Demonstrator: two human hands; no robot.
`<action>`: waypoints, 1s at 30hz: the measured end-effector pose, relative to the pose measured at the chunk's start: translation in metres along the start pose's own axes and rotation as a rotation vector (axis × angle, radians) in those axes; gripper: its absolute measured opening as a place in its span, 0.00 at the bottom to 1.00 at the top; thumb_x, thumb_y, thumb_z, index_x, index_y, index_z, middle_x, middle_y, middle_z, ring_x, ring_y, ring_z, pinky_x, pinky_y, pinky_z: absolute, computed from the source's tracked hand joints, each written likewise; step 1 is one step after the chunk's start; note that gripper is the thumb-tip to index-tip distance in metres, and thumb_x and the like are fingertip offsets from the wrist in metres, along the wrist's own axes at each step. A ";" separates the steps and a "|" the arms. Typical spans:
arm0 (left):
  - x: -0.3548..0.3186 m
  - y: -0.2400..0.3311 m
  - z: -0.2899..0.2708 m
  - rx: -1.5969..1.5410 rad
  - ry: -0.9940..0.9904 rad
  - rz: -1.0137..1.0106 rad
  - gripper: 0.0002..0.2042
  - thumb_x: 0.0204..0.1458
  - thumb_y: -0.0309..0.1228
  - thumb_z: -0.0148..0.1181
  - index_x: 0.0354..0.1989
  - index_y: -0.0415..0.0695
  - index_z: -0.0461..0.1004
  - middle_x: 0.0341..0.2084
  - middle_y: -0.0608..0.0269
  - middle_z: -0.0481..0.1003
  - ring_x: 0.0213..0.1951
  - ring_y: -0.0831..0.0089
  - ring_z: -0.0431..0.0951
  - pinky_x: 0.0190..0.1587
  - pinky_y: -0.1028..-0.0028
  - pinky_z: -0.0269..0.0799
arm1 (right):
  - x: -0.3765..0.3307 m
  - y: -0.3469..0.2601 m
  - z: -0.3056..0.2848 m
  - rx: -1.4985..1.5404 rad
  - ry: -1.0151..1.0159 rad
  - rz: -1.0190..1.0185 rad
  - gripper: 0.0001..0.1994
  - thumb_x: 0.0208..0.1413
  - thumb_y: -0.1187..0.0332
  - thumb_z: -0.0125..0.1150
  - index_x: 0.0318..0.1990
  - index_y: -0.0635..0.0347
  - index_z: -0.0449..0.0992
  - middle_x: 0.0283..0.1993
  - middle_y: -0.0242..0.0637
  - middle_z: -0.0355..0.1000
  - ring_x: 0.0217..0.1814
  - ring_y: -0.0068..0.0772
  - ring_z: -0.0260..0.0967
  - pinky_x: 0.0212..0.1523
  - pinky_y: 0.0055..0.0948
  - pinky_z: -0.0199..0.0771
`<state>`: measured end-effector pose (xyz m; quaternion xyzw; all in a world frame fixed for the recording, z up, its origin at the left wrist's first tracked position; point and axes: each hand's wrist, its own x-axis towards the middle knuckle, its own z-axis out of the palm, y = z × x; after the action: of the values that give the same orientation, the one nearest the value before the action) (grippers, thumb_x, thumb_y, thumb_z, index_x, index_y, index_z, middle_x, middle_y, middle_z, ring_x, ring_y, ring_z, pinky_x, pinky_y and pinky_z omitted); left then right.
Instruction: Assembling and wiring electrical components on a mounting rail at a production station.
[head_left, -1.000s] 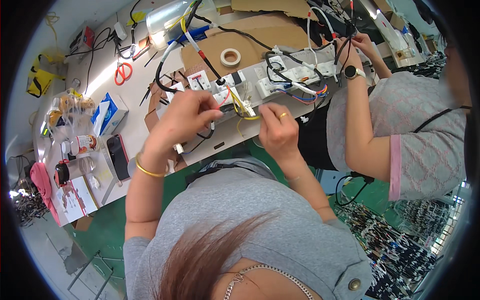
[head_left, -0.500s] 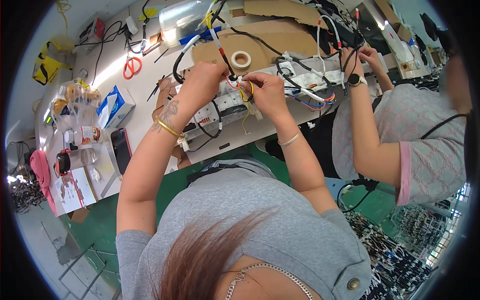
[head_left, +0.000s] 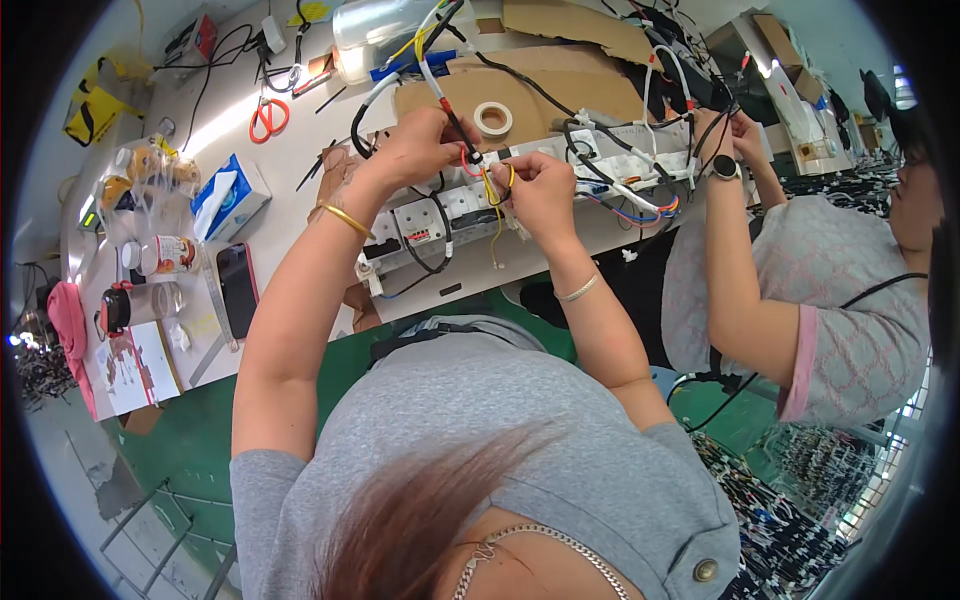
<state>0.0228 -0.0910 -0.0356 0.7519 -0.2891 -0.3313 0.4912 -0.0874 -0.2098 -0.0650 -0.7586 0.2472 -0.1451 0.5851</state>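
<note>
At the middle of the bench, my left hand (head_left: 422,148) is closed beside a black cable (head_left: 457,124) marked with a red and white sleeve. Its fingertips meet at a thin red wire (head_left: 466,163) that leaves the cable's end, though the exact grip is partly hidden. Just to the right, my right hand (head_left: 541,193) pinches a thin yellow wire (head_left: 512,180), which curves up between thumb and forefinger. Both wires come from the same bundle. Beneath the hands runs a long white fixture (head_left: 462,204) carrying white blocks, with a black looped cable (head_left: 446,228) on its front.
A roll of white tape (head_left: 493,120) lies on cardboard (head_left: 545,82) behind my hands. To the left are orange-handled scissors (head_left: 268,120), a tissue box (head_left: 232,200), a phone (head_left: 237,290) and bottles (head_left: 165,255). On the right, a co-worker's hands (head_left: 722,135) handle cables at the same fixture.
The whole view has shifted slightly. My left hand has tilted, with its fingers now at the red wire. My right hand still pinches the yellow wire, in nearly the same place.
</note>
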 end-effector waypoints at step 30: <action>0.040 0.005 0.004 0.420 -0.288 0.421 0.04 0.32 0.22 0.55 0.20 0.40 0.72 0.16 0.57 0.71 0.21 0.68 0.72 0.26 0.73 0.65 | -0.006 -0.008 -0.007 -0.141 0.028 -0.104 0.02 0.37 0.81 0.52 0.21 0.70 0.71 0.16 0.30 0.66 0.17 0.15 0.60 0.18 0.13 0.59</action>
<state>0.0437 -0.1253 -0.0405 0.7060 -0.5667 -0.2585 0.3371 -0.0944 -0.2104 -0.0547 -0.8076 0.2250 -0.1682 0.5185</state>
